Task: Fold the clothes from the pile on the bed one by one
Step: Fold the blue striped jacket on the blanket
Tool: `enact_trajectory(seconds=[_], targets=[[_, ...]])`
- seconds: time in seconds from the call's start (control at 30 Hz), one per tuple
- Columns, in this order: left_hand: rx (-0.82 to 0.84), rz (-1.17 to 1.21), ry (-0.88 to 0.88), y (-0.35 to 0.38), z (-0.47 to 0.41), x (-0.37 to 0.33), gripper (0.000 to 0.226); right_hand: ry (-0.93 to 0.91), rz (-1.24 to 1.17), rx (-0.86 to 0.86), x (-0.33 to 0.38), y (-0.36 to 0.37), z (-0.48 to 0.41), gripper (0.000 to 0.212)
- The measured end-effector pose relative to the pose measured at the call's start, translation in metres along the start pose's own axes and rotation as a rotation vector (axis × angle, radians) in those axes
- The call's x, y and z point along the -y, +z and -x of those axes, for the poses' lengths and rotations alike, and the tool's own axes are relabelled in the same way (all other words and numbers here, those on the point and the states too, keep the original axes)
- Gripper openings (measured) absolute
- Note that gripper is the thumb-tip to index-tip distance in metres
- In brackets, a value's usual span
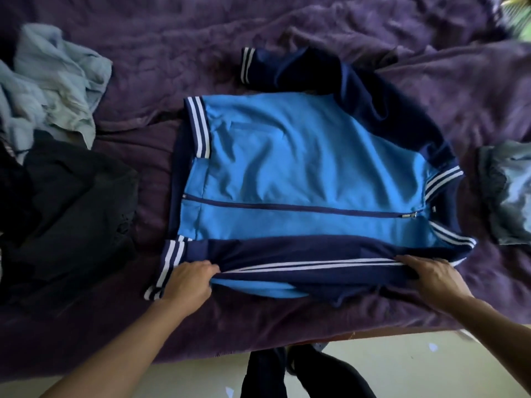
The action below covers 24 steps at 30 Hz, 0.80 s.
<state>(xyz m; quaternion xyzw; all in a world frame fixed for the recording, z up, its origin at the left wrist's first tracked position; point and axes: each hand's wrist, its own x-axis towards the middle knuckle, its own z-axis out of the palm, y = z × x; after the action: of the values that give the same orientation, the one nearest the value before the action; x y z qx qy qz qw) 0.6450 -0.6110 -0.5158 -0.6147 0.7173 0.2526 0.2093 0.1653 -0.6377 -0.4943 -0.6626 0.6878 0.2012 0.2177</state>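
Observation:
A blue track jacket (287,168) with navy sleeves and white stripes lies zipped up and flat on the purple bed cover (344,38), collar to the right. Its near sleeve (301,255) is laid along the near side of the body. My left hand (188,282) grips the near edge by the hem, fingers curled into the fabric. At the shoulder end my right hand (428,275) holds the same edge with bent fingers. The far sleeve (316,70) lies bent behind the jacket.
A pile of clothes sits at the left: a pale blue garment (51,87) above a black one (66,214). A light denim piece (508,191) lies at the right. The bed's near edge runs just below my hands, with pale floor (402,369) beyond it.

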Motion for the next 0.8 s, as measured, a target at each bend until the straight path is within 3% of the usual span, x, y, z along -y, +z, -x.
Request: enact_trajectory(seconds=[0.1, 0.23, 0.47, 0.63, 0.8], targets=[[0.025, 0.098, -0.005, -0.063, -0.025, 0.018, 0.024, 0.066, -0.066, 0.008, -0.004, -0.046, -0.028, 0.043], [-0.078, 0.124, -0.101, -0.149, -0.082, 0.027, 0.024, 0.077, -0.136, -0.087, -0.003, -0.114, -0.089, 0.027], [-0.3, 0.103, -0.234, -0.25, -0.187, 0.039, 0.027, 0.007, -0.131, -0.225, 0.008, -0.196, -0.213, 0.031], [-0.376, 0.033, -0.4, -0.256, -0.257, 0.031, 0.044, 0.069, -0.055, -0.25, 0.009, -0.208, -0.285, 0.035], [-0.301, 0.034, -0.269, -0.211, -0.289, -0.002, 0.061, -0.027, -0.106, -0.462, 0.031, -0.213, -0.312, 0.041]])
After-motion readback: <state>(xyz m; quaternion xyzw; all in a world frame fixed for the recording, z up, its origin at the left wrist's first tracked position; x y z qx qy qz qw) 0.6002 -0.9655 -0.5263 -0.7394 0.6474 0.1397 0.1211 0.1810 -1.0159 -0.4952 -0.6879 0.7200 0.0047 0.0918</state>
